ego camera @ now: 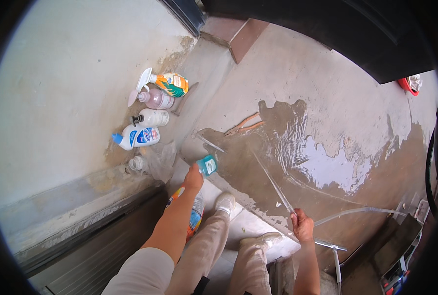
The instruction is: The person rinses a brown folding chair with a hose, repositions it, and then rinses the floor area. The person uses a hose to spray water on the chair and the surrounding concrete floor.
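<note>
My left hand point(193, 178) is closed on a small teal bottle point(208, 165) with a pale label, held low at the step's corner. In my right hand point(303, 225) is the end of a clear hose point(283, 201), and water runs from it onto the wet concrete floor point(248, 162). Pliers with orange handles point(243, 125) lie at the edge of the water, beside scissors or a similar metal tool point(209, 143). Against the wall stand a spray bottle point(171, 84), a pink pump bottle point(158, 99), a white pump bottle point(156, 117) and a white cleaner bottle with a blue cap point(139, 137).
A clear plastic bag point(162, 160) and a clear jar point(136, 163) are by the wall. A colourful package point(196, 217) is partly behind my left arm. A squeegee point(336, 250) lies at the lower right. A red basin point(409, 86) is at the far right.
</note>
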`<state>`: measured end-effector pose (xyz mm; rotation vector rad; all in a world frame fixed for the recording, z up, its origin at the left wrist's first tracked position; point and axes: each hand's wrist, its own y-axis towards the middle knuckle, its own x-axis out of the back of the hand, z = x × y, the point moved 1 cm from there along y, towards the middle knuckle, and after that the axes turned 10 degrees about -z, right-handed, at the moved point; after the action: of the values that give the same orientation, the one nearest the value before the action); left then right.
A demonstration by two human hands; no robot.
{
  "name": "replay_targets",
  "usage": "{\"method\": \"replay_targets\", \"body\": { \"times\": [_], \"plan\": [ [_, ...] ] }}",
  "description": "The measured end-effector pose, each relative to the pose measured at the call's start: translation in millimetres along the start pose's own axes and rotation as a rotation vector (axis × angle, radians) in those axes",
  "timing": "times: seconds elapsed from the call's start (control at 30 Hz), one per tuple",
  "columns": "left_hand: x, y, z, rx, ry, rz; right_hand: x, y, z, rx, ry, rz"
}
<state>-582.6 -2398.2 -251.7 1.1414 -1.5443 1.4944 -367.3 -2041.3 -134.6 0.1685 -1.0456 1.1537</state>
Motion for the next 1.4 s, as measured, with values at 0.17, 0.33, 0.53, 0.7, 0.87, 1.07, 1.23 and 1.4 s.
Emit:
{"method": "replay_targets", "body": {
  "times": [0.17,0.33,0.53,0.7,0.87,1.07,1.23,1.4],
  "plan": [
    [-19.9,-9.8,-7.8,0.043,0.043,-0.008,12.5,22.7,18.4,0.071,-0.048,-0.04],
    [-19.0,-5.6,-4.5,-0.052,0.082,0.01,21.2,36.4,43.0,0.106,-0.034,-0.014],
    [-20.1,-1.6,-7.6,0.077,-0.041,-0.017,15.6,35.0,62.8,0.125,-0.088,-0.003],
    [-7.1,-1.9,-19.7,0.08,-0.067,0.051,14.3,32.2,70.6,0.067,-0.054,-0.039],
    [-28.9,-0.1,1.1,0.033,-0.271,-0.043,33.9,36.6,82.6,0.009,0.035,-0.137],
    [-32.3,-2.1,1.4,0.017,-0.42,-0.156,54.8,77.7,92.9,0.157,0.148,-0.315],
    [-28.2,2.2,0.2,0.042,-0.387,-0.162,80.0,109.7,104.1,0.268,0.193,-0.401],
    [-27.4,-1.7,-0.4,0.056,-0.364,-0.169,94.8,132.2,106.6,0.314,0.229,-0.43]
  ]
}}
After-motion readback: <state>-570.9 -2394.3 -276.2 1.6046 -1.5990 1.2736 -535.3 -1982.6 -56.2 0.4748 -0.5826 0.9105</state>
